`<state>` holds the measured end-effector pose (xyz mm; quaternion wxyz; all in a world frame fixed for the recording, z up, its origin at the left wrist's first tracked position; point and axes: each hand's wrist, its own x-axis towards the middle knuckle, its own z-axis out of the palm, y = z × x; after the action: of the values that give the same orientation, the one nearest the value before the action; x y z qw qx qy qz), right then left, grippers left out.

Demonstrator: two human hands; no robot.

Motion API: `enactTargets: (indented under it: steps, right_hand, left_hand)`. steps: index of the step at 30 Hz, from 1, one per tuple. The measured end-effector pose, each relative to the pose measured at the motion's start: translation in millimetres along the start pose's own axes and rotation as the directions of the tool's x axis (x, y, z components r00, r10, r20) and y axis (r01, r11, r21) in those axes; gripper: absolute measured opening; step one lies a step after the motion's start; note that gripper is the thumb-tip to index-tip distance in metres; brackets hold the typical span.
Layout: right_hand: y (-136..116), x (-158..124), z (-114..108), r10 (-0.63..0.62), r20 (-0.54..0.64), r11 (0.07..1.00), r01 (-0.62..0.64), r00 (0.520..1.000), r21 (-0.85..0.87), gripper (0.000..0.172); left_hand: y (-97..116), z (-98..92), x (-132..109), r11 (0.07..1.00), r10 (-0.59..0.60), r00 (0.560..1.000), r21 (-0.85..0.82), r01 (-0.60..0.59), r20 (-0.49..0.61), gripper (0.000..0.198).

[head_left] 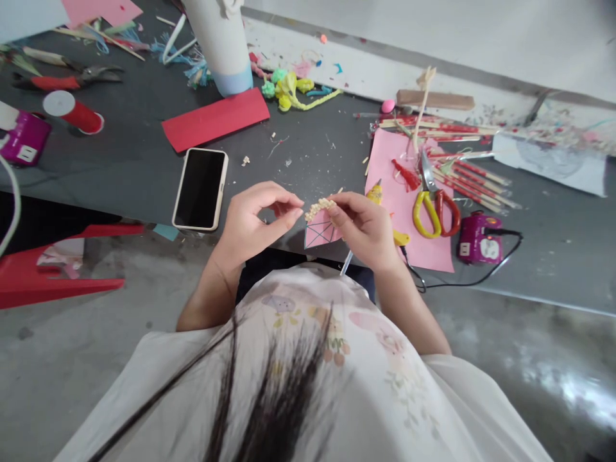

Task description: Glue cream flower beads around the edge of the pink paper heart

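My right hand (366,230) pinches a small cream-coloured piece that looks braided or woven (317,209) between thumb and fingers. To the left of it, close to the piece's end, my left hand (264,215) has thumb and fingertips drawn together; whether something thin is between them I cannot make out. Just below the woven piece, partly behind my right hand, shows a pink paper with dark drawn lines (320,235) at the table's front edge. Beside my right hand lies a yellow tool with a pointed tip (374,192), mostly covered by that hand.
Left of my hands lie a phone (201,189), a red paper strip (216,119), a thread spool (74,112) and pliers (77,79). A white bottle (220,45) stands behind. Rightward, scissors (434,199) rest on pink paper (426,253), near wrapped sticks (474,186) and a corded purple box (480,239).
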<state>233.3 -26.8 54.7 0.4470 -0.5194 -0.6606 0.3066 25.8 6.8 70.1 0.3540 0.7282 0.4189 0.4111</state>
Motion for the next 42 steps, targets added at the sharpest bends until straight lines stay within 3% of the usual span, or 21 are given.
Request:
enactTargets:
  steps: [6, 15, 18, 21, 24, 28, 33, 35, 38, 42]
  right_hand:
    - [-2.6, -0.8, 0.0, -0.054, 0.004, 0.991, 0.054, 0.999, -0.126, 0.017]
    - [-10.4, -1.7, 2.0, -0.082, -0.020, 0.969, 0.075, 0.996, -0.234, 0.019]
    - [-10.2, -2.2, 0.2, -0.066, -0.046, 0.971, 0.053, 0.997, -0.233, 0.019]
    - [-8.3, -3.4, -3.7, -0.017, -0.072, 0.979, 0.002, 0.997, -0.203, 0.019]
    - [-5.3, -5.2, -8.6, 0.034, -0.106, 0.989, -0.049, 0.994, -0.138, 0.017]
    - [-0.5, -8.2, -15.4, 0.151, -0.122, 0.989, -0.149, 0.981, 0.022, 0.018]
    - [6.3, -10.9, -25.0, 0.269, -0.090, 0.945, -0.244, 0.959, 0.218, 0.020]
    - [9.2, -11.3, -29.4, 0.297, -0.075, 0.923, -0.266, 0.952, 0.278, 0.020]
    - [13.9, -11.3, -36.0, 0.310, -0.047, 0.899, -0.277, 0.950, 0.338, 0.021]
    - [20.1, -10.0, -42.6, 0.343, -0.015, 0.876, -0.314, 0.939, 0.367, 0.022]
  left_hand:
    - [8.5, 7.5, -2.4, 0.992, 0.027, 0.999, 0.121, -0.022, -0.040, 0.003]
    - [1.5, 17.6, -2.2, 0.977, 0.086, 0.996, 0.194, -0.083, -0.009, 0.009]
    - [-3.1, 24.3, -2.3, 0.987, 0.085, 0.982, 0.149, -0.060, -0.168, 0.008]
    - [-6.7, 27.4, -1.2, 0.999, 0.025, 0.928, 0.052, -0.006, -0.372, 0.013]
    - [-8.8, 26.2, 2.0, 0.998, -0.050, 0.905, -0.047, 0.034, -0.423, 0.018]
    - [-14.9, 26.1, 6.8, 0.996, -0.082, 0.917, -0.061, 0.063, -0.391, 0.015]
    - [-25.4, 34.8, 10.3, 0.976, -0.154, 0.949, 0.109, 0.190, -0.277, 0.012]
    - [-24.3, 39.8, 11.1, 0.952, -0.177, 0.956, 0.206, 0.227, -0.233, 0.022]
    - [-16.9, 47.7, 11.3, 0.919, -0.123, 0.978, 0.354, 0.176, -0.167, 0.046]
    - [-5.3, 58.1, 9.1, 0.889, -0.146, 0.987, 0.428, 0.162, -0.070, 0.025]
